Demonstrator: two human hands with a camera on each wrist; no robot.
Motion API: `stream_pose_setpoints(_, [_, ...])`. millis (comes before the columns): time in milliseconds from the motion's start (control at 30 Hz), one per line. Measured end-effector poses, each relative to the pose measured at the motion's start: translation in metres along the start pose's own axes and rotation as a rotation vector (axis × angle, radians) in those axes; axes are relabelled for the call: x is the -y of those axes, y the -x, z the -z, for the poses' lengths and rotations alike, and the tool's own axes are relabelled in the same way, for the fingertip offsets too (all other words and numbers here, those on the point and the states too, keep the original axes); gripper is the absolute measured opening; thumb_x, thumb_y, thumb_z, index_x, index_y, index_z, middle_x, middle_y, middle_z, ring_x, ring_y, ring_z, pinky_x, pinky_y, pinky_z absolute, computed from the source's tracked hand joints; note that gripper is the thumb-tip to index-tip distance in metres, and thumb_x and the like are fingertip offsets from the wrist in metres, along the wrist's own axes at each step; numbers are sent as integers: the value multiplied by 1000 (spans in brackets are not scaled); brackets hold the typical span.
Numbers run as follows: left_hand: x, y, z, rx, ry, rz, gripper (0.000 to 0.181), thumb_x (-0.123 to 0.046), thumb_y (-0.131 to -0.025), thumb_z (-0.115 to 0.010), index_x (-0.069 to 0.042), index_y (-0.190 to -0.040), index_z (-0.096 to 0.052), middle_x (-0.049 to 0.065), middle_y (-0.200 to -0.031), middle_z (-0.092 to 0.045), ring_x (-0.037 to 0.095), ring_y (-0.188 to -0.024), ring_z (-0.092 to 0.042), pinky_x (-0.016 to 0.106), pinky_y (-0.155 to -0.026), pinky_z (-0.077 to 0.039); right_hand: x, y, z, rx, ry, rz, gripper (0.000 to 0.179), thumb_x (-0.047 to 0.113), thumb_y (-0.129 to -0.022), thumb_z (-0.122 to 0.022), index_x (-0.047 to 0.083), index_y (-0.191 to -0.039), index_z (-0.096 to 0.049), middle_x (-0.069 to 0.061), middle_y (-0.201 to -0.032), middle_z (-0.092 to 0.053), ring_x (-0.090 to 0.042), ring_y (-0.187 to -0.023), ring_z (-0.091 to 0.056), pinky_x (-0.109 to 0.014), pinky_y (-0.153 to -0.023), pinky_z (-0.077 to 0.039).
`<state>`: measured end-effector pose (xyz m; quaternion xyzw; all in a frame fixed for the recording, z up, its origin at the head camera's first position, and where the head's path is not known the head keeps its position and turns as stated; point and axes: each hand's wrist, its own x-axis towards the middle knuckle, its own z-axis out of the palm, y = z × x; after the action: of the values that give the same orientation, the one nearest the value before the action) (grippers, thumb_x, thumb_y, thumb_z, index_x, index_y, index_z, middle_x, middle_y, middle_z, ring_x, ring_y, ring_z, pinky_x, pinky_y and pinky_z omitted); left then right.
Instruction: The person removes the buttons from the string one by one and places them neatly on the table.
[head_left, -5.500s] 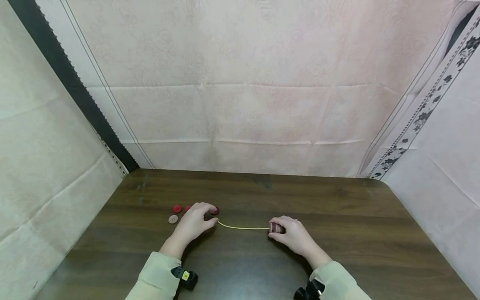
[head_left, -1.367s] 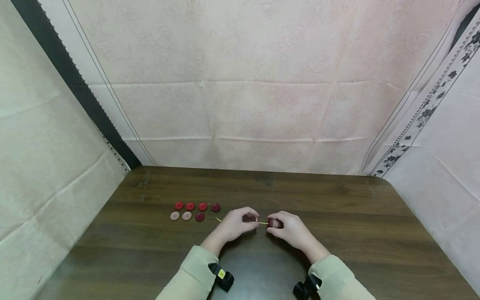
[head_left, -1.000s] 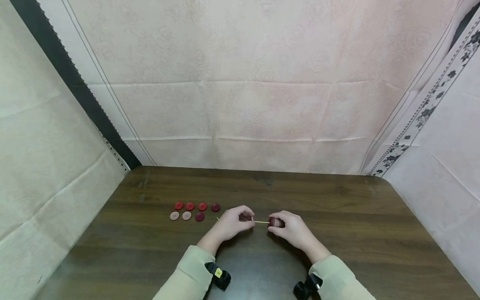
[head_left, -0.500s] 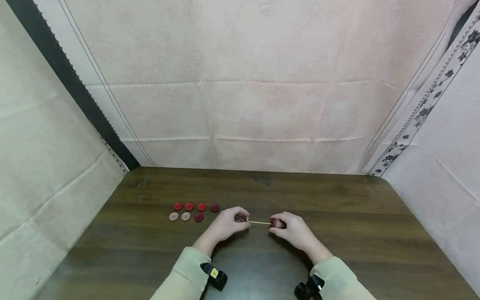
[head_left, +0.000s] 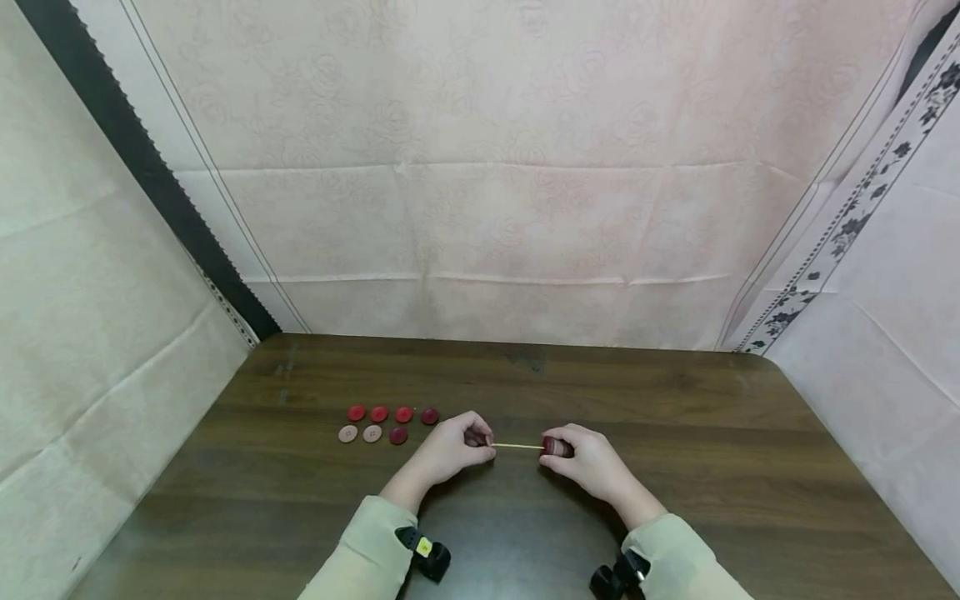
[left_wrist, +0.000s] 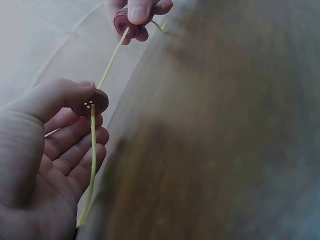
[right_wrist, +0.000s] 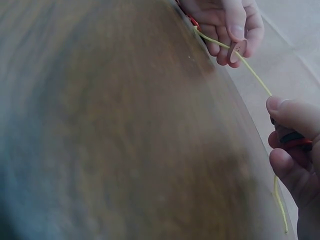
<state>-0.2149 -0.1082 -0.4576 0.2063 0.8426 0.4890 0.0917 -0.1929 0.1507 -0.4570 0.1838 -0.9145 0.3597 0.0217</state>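
Observation:
My left hand (head_left: 444, 454) pinches a round button (left_wrist: 100, 102) between thumb and forefinger, its other fingers loosely bent. A yellow cord (head_left: 517, 446) passes through a hole in this button; one end hangs along my palm in the left wrist view. From the button the cord runs straight across to a stack of buttons (head_left: 557, 447), which my right hand (head_left: 594, 467) grips sideways between thumb and fingers. The stack shows dark red and paler layers and is threaded on the cord. In the right wrist view the cord's tail (right_wrist: 280, 205) hangs out behind the stack.
Left of my left hand, several loose buttons lie in two rows on the brown wooden table (head_left: 675, 433): bright red buttons (head_left: 379, 413), dark red buttons (head_left: 398, 435) and beige buttons (head_left: 372, 433). A pale cloth (head_left: 480, 217) stands behind the table and at both sides.
My left hand came from the loose buttons to beside the stack, then drew back left along the cord with a button, lengthening the cord between the hands. My right hand stayed almost still.

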Motion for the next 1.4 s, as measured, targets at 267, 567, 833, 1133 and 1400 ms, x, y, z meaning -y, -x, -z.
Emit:
stream_pose_setpoints(267, [1,3,3,0,-4,-11,18,-19,-83,-71,-12,-94,-59,-3,-88,-61,12,-82,-58,29,-73,-48,1,0,1,8,17,4,30,27,-80,-74,13,-106,-68,11,-84,-54,-10,-76,-50,-27,-69,-46])
stream_pose_setpoints(567, [0,6,7,-8,-9,-8,18,-16,-83,-71,-15,-92,-56,-6,-89,-61,11,-82,-58,29,-73,-48,1,0,2,9,26,-6,31,28,-80,-75,14,-107,-68,11,-87,-56,-9,-77,-51,-29,-71,-47])
stream_pose_setpoints(833, [5,9,12,-31,-27,0,18,-19,-83,-72,-16,-93,-56,-6,-89,-61,12,-84,-58,30,-76,-48,1,-1,2,8,24,9,30,27,-80,-75,14,-106,-68,11,-86,-56,-10,-77,-51,-28,-70,-47])
stream_pose_setpoints(1133, [13,13,20,-68,-14,20,19,-19,-84,-71,-16,-96,-57,-6,-90,-62,13,-86,-58,33,-79,-48,-1,-2,4,3,9,22,27,26,-80,-74,14,-103,-68,11,-79,-52,-11,-74,-50,-26,-66,-44])
stream_pose_setpoints(1400, [16,18,23,-99,-17,41,19,-19,-84,-71,-17,-97,-58,-6,-93,-62,12,-87,-59,34,-80,-48,0,-1,6,10,9,21,24,25,-80,-74,15,-101,-67,10,-78,-51,-11,-73,-49,-26,-64,-43])
